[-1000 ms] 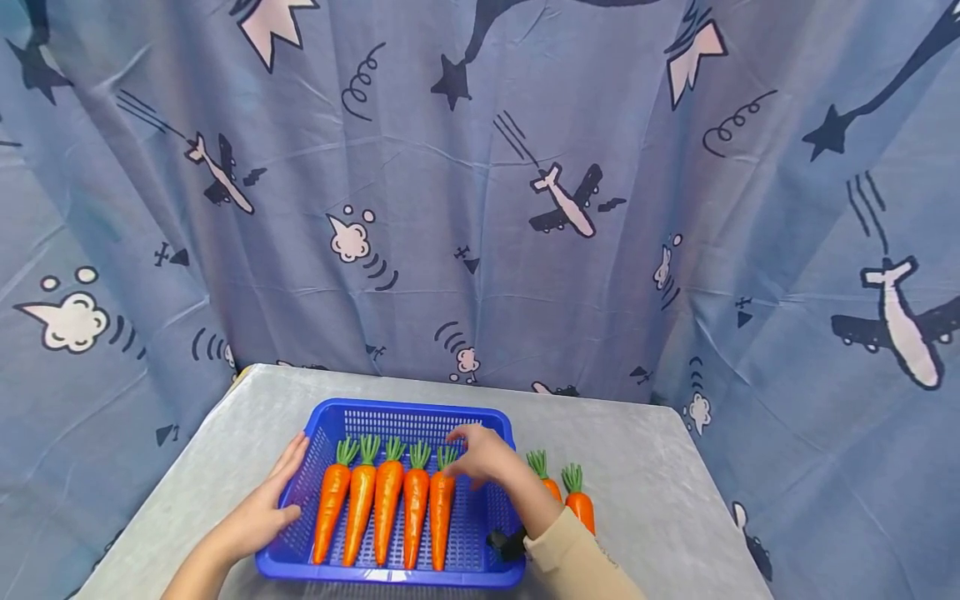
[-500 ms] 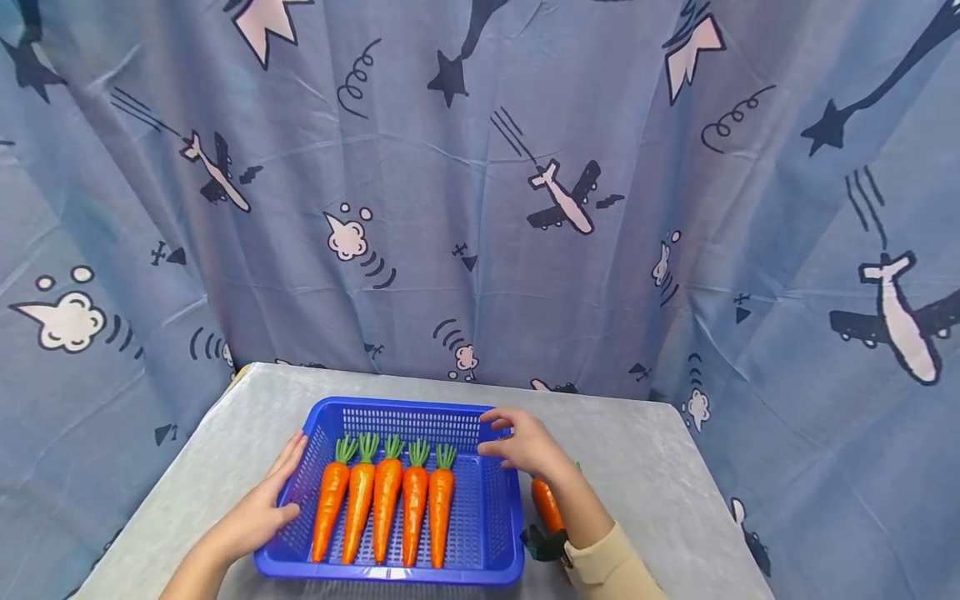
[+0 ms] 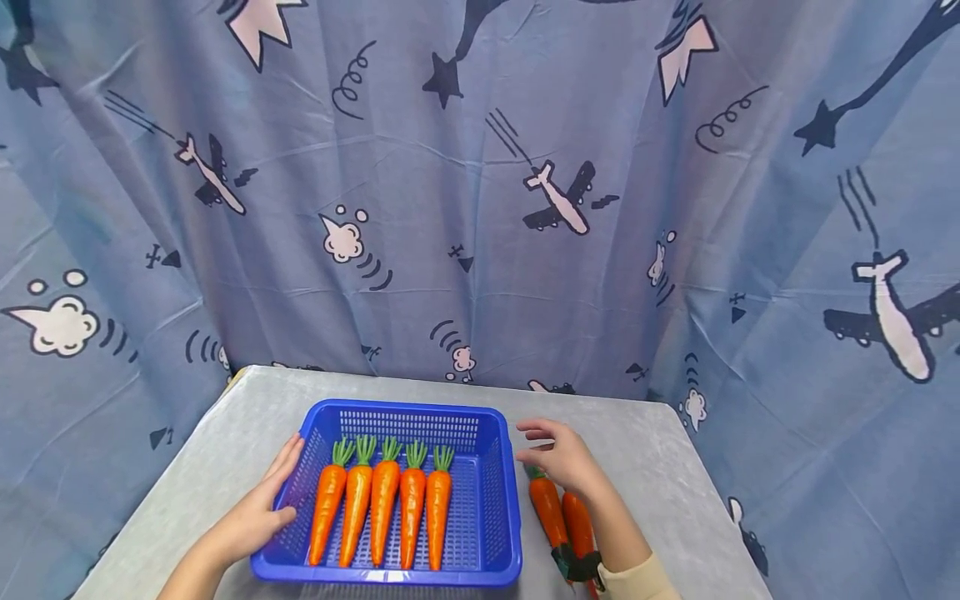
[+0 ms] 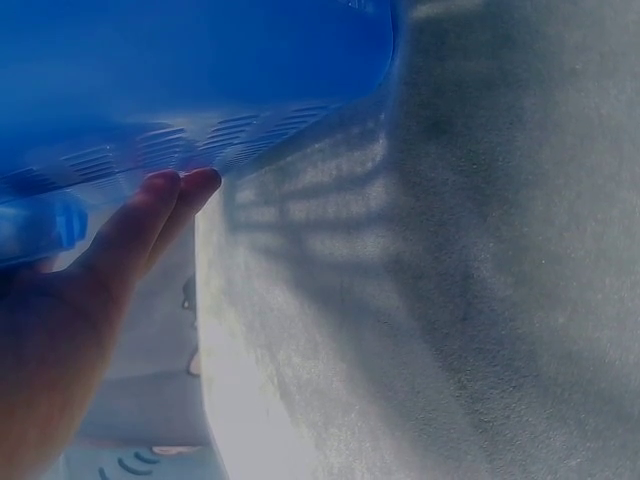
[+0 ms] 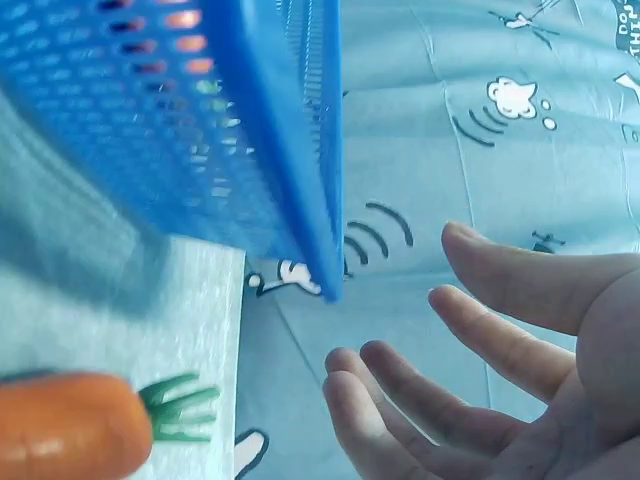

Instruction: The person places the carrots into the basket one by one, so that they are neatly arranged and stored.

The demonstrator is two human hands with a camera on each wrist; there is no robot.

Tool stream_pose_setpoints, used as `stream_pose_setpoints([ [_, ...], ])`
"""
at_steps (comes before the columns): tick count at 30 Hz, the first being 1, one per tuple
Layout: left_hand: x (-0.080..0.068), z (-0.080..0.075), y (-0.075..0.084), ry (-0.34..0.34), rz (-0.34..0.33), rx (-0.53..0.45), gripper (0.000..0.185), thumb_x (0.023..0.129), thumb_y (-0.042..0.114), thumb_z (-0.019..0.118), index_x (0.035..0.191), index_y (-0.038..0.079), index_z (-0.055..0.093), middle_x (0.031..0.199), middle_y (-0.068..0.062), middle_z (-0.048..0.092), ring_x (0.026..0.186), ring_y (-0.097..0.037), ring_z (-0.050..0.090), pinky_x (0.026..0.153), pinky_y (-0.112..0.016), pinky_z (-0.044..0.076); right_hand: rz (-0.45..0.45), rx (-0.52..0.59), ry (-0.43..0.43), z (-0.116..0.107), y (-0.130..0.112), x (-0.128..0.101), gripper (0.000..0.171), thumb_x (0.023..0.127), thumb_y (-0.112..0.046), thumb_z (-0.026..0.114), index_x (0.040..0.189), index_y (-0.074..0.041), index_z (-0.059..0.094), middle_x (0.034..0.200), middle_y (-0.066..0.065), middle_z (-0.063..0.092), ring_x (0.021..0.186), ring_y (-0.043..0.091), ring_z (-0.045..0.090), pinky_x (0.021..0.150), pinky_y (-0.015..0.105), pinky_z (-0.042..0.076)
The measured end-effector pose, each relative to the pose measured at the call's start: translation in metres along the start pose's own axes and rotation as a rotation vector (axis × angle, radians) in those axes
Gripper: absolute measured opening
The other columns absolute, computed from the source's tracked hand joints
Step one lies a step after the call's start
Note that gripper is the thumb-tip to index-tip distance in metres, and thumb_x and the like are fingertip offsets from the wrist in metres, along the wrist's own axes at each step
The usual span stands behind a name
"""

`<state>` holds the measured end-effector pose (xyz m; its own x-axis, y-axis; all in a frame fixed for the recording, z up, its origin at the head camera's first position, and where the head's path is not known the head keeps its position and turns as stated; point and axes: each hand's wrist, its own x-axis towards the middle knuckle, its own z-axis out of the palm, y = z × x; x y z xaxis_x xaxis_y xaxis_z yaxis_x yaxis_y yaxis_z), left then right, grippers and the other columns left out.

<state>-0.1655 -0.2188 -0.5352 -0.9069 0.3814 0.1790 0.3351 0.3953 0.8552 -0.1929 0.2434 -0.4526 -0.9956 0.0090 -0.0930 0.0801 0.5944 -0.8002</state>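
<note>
A blue plastic basket (image 3: 416,406) stands on the table with several carrots (image 3: 385,500) lying side by side in it, green tops toward the far side. My left hand (image 3: 251,517) rests against the basket's left side, its fingers stretched along the outer wall and touching it in the left wrist view. My right hand (image 3: 558,454) hovers just right of the basket, fingers loosely bent and apart, holding nothing. Below it two more carrots (image 3: 549,512) lie on the table, partly hidden by the wrist and its black band. The right wrist view shows one carrot (image 5: 70,425) beside the basket.
The grey-white table cover (image 3: 645,467) extends to the right of the loose carrots. Inside the basket, its right part shows bare blue mesh floor. Behind the table hangs a blue curtain (image 3: 420,317) printed with planes and stars.
My right hand has moved from over the rightmost carrot in the basket, across the right rim, to above the loose carrots. My left hand has stayed at the basket's left side.
</note>
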Motion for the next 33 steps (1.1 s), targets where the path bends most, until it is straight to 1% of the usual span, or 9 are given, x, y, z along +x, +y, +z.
stream_pose_setpoints([
  [11,-0.003,0.0,-0.004,0.028,0.087,0.018,0.096,0.074,-0.011,0.058,0.159,-0.004,0.015,0.164,-0.033,0.001,0.137,0.024,-0.001,0.101,0.005,0.008,0.002,-0.02,0.036,-0.021,0.042,0.001,0.043,0.087,-0.013,0.077,0.128,-0.013,0.068,0.131,0.019,0.065,0.11,0.035,0.068,0.091,0.051,0.056],
  [15,-0.003,0.0,-0.003,0.017,0.06,0.019,0.096,0.075,-0.01,0.058,0.16,-0.001,0.015,0.166,-0.03,0.0,0.137,0.026,-0.001,0.1,0.005,0.008,0.027,-0.07,0.058,-0.028,0.063,0.001,0.046,0.086,-0.013,0.077,0.131,-0.012,0.066,0.135,0.025,0.061,0.114,0.043,0.064,0.089,0.054,0.056],
  [19,-0.001,0.001,-0.002,0.007,0.029,0.01,0.096,0.077,-0.01,0.058,0.161,0.001,0.014,0.167,-0.028,-0.001,0.136,0.025,-0.002,0.099,0.005,0.008,0.07,-0.142,0.061,-0.033,0.084,0.0,0.06,0.085,-0.012,0.077,0.141,-0.01,0.057,0.141,0.033,0.052,0.119,0.053,0.058,0.091,0.061,0.053],
  [20,-0.001,0.001,-0.001,0.007,0.024,0.008,0.096,0.076,-0.01,0.058,0.161,0.001,0.014,0.167,-0.028,-0.001,0.137,0.024,-0.002,0.099,0.005,0.008,0.077,-0.159,0.059,-0.034,0.089,0.0,0.063,0.084,-0.011,0.078,0.143,-0.009,0.055,0.141,0.034,0.051,0.12,0.055,0.057,0.09,0.062,0.052],
  [21,0.0,0.0,0.0,0.005,0.021,0.006,0.096,0.076,-0.01,0.058,0.161,0.002,0.014,0.167,-0.027,-0.001,0.144,0.016,-0.002,0.099,0.005,0.008,0.081,-0.172,0.054,-0.034,0.094,-0.001,0.066,0.084,-0.011,0.078,0.145,-0.009,0.052,0.142,0.036,0.049,0.12,0.056,0.055,0.09,0.063,0.052],
  [27,0.001,-0.001,0.002,0.003,0.009,0.015,0.097,0.076,-0.01,0.058,0.162,0.003,0.014,0.168,-0.023,-0.002,0.145,0.013,-0.003,0.099,0.005,0.008,0.113,-0.183,0.016,-0.033,0.116,-0.002,0.069,0.081,-0.012,0.08,0.145,-0.008,0.053,0.14,0.038,0.05,0.127,0.056,0.05,0.093,0.065,0.049],
  [28,0.001,-0.001,0.001,0.002,0.001,0.017,0.097,0.076,-0.01,0.058,0.162,0.004,0.014,0.169,-0.022,-0.002,0.14,0.02,-0.003,0.099,0.005,0.008,0.127,-0.177,0.009,-0.033,0.117,-0.002,0.068,0.081,-0.013,0.08,0.144,-0.008,0.055,0.14,0.037,0.05,0.127,0.055,0.049,0.093,0.066,0.048],
  [30,0.0,-0.001,0.001,-0.002,-0.018,0.01,0.097,0.077,-0.009,0.058,0.162,0.006,0.013,0.169,-0.021,-0.003,0.144,0.014,-0.004,0.099,0.004,0.008,0.155,-0.17,-0.006,-0.031,0.118,-0.001,0.063,0.082,-0.014,0.08,0.141,-0.01,0.058,0.138,0.036,0.052,0.125,0.054,0.051,0.093,0.066,0.048],
  [33,0.0,0.0,0.001,-0.007,-0.042,-0.001,0.096,0.079,-0.009,0.058,0.163,0.007,0.013,0.169,-0.02,-0.004,0.149,0.005,-0.005,0.098,0.004,0.008,0.206,-0.128,-0.03,-0.03,0.118,-0.002,0.057,0.084,-0.017,0.079,0.137,-0.012,0.063,0.133,0.034,0.057,0.099,0.042,0.065,0.081,0.056,0.055],
])
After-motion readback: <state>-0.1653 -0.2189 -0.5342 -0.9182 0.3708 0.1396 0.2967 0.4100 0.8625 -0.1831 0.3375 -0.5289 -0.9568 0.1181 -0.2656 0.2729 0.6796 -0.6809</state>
